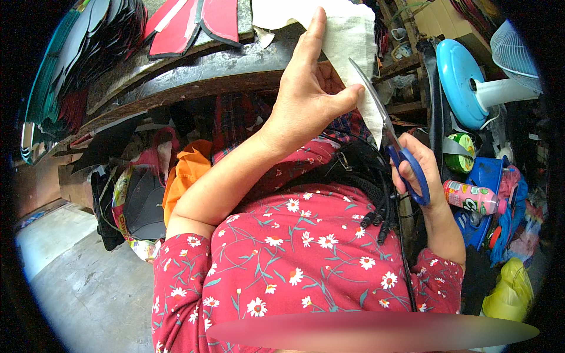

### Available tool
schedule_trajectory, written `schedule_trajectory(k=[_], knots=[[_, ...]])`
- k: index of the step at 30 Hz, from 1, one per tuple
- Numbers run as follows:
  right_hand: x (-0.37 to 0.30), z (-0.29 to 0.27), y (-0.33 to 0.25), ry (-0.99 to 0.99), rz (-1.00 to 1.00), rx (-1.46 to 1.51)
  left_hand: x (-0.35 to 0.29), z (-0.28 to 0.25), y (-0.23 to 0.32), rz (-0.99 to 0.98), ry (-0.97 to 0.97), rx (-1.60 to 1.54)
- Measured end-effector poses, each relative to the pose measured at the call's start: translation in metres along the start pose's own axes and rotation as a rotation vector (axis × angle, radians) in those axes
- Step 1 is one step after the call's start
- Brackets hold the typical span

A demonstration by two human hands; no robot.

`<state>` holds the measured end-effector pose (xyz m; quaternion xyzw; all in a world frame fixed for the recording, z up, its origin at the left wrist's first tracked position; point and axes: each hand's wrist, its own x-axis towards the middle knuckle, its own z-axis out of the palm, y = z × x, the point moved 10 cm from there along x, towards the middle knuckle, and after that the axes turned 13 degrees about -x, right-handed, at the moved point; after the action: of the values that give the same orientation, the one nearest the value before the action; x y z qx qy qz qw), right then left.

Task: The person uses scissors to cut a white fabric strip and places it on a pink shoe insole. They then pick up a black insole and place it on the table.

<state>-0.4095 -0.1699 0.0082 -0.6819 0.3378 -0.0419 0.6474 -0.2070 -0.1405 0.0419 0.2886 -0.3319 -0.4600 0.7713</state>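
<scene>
My right hand is closed round the blue handles of a pair of scissors. Their long metal blades point up and left, lying along a strip of white cloth. At the cloth's left edge is my left hand. Its thumb reaches over the cloth close to the blades, its index finger points up, and the other fingers curl underneath, partly hidden. The cloth's upper part rests on the worktable, and its lower end narrows to a point beside the scissors.
Red pieces with black edging and a stack of dark sheets lie on the table. To the right stand a fan with a blue base, a pink bottle and a blue basket. Black cords hang near my lap.
</scene>
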Motion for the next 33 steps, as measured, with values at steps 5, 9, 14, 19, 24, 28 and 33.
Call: schedule_trajectory(k=[5,9,14,19,24,28,33], knots=[[-0.003,0.000,-0.001,-0.011,0.007,-0.041,0.005,-0.002,0.000,0.083,-0.003,0.231],[0.000,0.003,-0.009,-0.060,-0.049,-0.079,0.004,0.000,-0.003,0.076,-0.029,0.173],[0.005,0.005,-0.010,-0.031,-0.050,-0.107,0.000,0.006,-0.007,0.041,-0.046,0.158],[0.006,0.006,-0.003,-0.016,-0.018,-0.085,-0.003,0.006,-0.011,-0.002,-0.049,0.109],[0.000,-0.002,0.002,0.004,0.018,-0.063,-0.004,0.005,-0.009,0.029,-0.033,0.087],[-0.001,-0.004,0.004,0.005,0.022,-0.082,0.005,-0.020,-0.003,0.042,0.128,-0.020],[0.001,-0.003,0.004,0.005,0.008,-0.118,0.005,-0.019,-0.008,0.038,0.101,-0.007]])
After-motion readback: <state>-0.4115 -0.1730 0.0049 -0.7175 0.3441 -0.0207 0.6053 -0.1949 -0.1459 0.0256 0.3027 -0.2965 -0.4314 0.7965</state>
